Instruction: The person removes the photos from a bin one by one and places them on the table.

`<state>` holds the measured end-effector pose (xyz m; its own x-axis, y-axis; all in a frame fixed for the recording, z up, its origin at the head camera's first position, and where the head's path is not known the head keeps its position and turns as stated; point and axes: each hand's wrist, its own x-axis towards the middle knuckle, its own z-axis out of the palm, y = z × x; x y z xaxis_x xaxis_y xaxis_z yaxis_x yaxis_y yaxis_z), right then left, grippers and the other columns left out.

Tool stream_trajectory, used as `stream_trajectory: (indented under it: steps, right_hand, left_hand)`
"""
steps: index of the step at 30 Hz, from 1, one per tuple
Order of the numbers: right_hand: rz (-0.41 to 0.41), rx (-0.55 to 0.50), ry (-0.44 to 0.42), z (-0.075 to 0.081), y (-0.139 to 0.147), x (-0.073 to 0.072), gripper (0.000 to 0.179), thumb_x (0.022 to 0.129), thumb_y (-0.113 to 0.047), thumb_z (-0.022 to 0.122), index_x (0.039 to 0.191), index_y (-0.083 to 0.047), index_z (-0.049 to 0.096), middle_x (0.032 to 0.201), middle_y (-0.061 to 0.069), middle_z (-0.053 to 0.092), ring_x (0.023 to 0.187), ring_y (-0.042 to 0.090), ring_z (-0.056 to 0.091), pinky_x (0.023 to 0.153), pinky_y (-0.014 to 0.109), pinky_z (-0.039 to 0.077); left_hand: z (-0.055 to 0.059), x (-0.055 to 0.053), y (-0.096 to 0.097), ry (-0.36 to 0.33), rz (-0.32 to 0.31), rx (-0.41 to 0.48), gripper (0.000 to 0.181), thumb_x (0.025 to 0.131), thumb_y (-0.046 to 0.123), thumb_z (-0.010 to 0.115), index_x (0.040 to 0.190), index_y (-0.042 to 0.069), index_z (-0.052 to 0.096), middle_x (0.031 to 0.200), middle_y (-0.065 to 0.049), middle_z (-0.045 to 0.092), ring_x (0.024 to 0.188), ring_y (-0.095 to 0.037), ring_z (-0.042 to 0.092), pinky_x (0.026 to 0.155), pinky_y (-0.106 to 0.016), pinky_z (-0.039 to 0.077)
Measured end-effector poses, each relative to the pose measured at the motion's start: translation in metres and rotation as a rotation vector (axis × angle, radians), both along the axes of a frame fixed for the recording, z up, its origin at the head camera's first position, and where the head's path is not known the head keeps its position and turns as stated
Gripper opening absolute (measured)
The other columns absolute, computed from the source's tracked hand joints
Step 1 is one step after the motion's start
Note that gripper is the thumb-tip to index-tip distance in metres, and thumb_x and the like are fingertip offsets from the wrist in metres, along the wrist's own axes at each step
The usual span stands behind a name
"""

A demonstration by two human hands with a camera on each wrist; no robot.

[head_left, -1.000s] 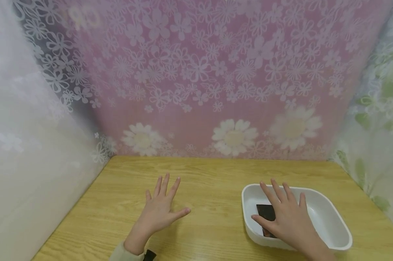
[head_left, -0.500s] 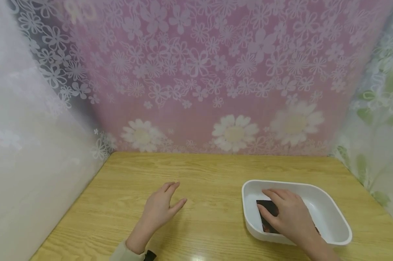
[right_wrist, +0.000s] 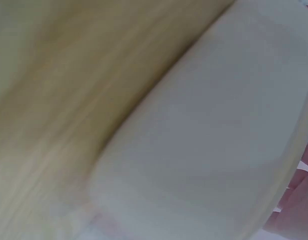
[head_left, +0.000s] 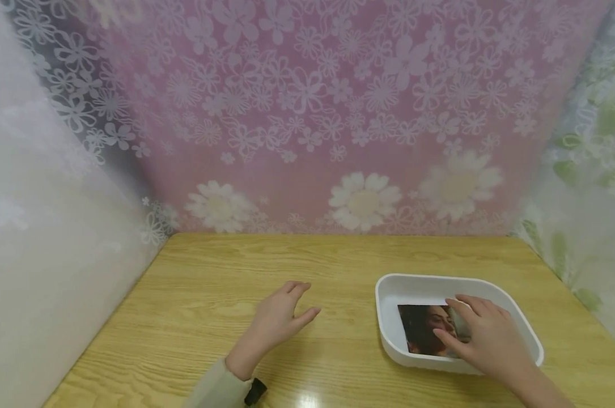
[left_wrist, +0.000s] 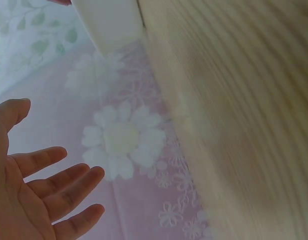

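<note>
A white plastic basin (head_left: 429, 363) stands on the right of the table, with a dark photo print (head_left: 420, 328) lying flat inside it. A face is part of the print's picture. Over the print's right part my right hand (head_left: 493, 340) hovers with loosely bent fingers; whether a fingertip touches the print cannot be told. To the left, above the bare wood, my left hand (head_left: 274, 320) hangs with fingers relaxed and holds nothing. In the left wrist view that hand (left_wrist: 48, 195) shows its spread fingers. The right wrist view shows mostly the basin's outer wall (right_wrist: 204, 115).
The wooden table (head_left: 266, 260) meets a pink flowered backdrop (head_left: 287, 187) at its far edge. Pale patterned sheets enclose the left and right sides. A small black piece (head_left: 256, 391) sits at the left wrist by the sleeve.
Both hands had widely spread fingers, which have since relaxed. The right hand has shifted right, uncovering more of the print. My left hand has also moved right.
</note>
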<state>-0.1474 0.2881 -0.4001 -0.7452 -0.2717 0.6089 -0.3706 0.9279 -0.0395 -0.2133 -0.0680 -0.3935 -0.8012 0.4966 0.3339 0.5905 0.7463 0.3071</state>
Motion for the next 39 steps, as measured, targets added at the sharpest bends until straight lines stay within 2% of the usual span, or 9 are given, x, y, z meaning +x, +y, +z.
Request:
stream_trajectory:
  steps: [7,12,16,22,24,26,29,34,39]
  right_hand:
    - [-0.031,0.021,-0.049,-0.005,0.033,0.013,0.069,0.054,-0.053,0.074,0.098,-0.002,0.063,0.102,0.019,0.055,0.088,0.039,0.05,0.067,0.055,0.037]
    - [-0.022,0.006,-0.098,-0.008,0.055,0.019,0.076,0.051,-0.052,0.076,0.103,0.001,0.058,0.106,0.022,0.051,0.09,0.042,0.047,0.074,0.053,0.032]
    - [-0.04,-0.002,-0.179,-0.012,0.067,0.023,0.081,0.053,-0.051,0.076,0.11,0.002,0.054,0.111,0.026,0.046,0.095,0.046,0.043,0.078,0.054,0.028]
    - [-0.068,-0.027,-0.304,-0.019,0.076,0.029,0.086,0.057,-0.047,0.077,0.12,0.003,0.046,0.121,0.032,0.037,0.102,0.051,0.035,0.076,0.061,0.028]
    - [-0.059,-0.043,-0.342,-0.021,0.079,0.03,0.087,0.06,-0.044,0.076,0.123,0.005,0.042,0.124,0.035,0.032,0.109,0.053,0.029,0.085,0.064,0.02]
    - [-0.04,-0.056,-0.374,-0.023,0.081,0.029,0.087,0.064,-0.041,0.075,0.126,0.007,0.038,0.127,0.038,0.027,0.117,0.054,0.019,0.094,0.062,0.007]
    - [-0.022,-0.069,-0.407,-0.026,0.084,0.027,0.087,0.067,-0.038,0.074,0.128,0.01,0.033,0.129,0.041,0.019,0.123,0.052,0.005,0.099,0.049,-0.011]
    - [-0.03,-0.103,-0.471,-0.029,0.087,0.026,0.092,0.069,-0.036,0.072,0.131,0.014,0.025,0.13,0.044,0.011,0.122,0.053,0.001,0.097,0.051,-0.012]
    - [-0.032,-0.155,-0.527,-0.032,0.088,0.027,0.099,0.072,-0.034,0.071,0.136,0.012,0.01,0.131,0.045,0.004,0.12,0.056,-0.001,0.096,0.055,-0.009]
  left_hand:
    - [-0.002,-0.011,0.035,-0.067,-0.091,0.042,0.052,0.088,0.045,0.048,0.124,0.007,0.051,0.117,-0.007,0.052,0.092,-0.019,0.057,0.073,-0.033,0.048]
    - [-0.005,-0.019,0.061,-0.104,-0.127,0.057,0.052,0.088,0.047,0.047,0.124,0.009,0.051,0.117,-0.004,0.053,0.097,-0.017,0.055,0.076,-0.031,0.046]
    - [-0.003,-0.021,0.079,-0.124,-0.16,0.055,0.054,0.087,0.05,0.046,0.125,0.011,0.05,0.118,-0.002,0.052,0.099,-0.014,0.054,0.078,-0.029,0.045]
    - [0.0,-0.023,0.106,-0.167,-0.271,0.094,0.054,0.086,0.048,0.05,0.123,0.009,0.051,0.114,-0.001,0.054,0.099,-0.01,0.052,0.078,-0.022,0.043]
    - [0.001,-0.022,0.115,-0.172,-0.3,0.086,0.054,0.085,0.048,0.051,0.124,0.01,0.051,0.112,-0.002,0.055,0.099,-0.009,0.052,0.077,-0.02,0.042]
    - [0.001,-0.023,0.125,-0.159,-0.322,0.053,0.055,0.085,0.048,0.051,0.125,0.011,0.05,0.112,-0.002,0.054,0.099,-0.008,0.051,0.077,-0.019,0.042]
    - [0.002,-0.024,0.14,-0.134,-0.344,-0.031,0.056,0.084,0.051,0.049,0.127,0.014,0.048,0.117,0.001,0.052,0.103,-0.006,0.049,0.08,-0.018,0.04]
    - [0.001,-0.029,0.163,-0.129,-0.354,-0.167,0.059,0.081,0.055,0.049,0.127,0.017,0.047,0.126,0.006,0.046,0.114,-0.005,0.042,0.088,-0.019,0.036]
    - [-0.005,-0.037,0.181,-0.094,-0.361,-0.301,0.062,0.075,0.057,0.055,0.123,0.017,0.051,0.118,0.009,0.051,0.108,-0.003,0.046,0.088,-0.015,0.034]
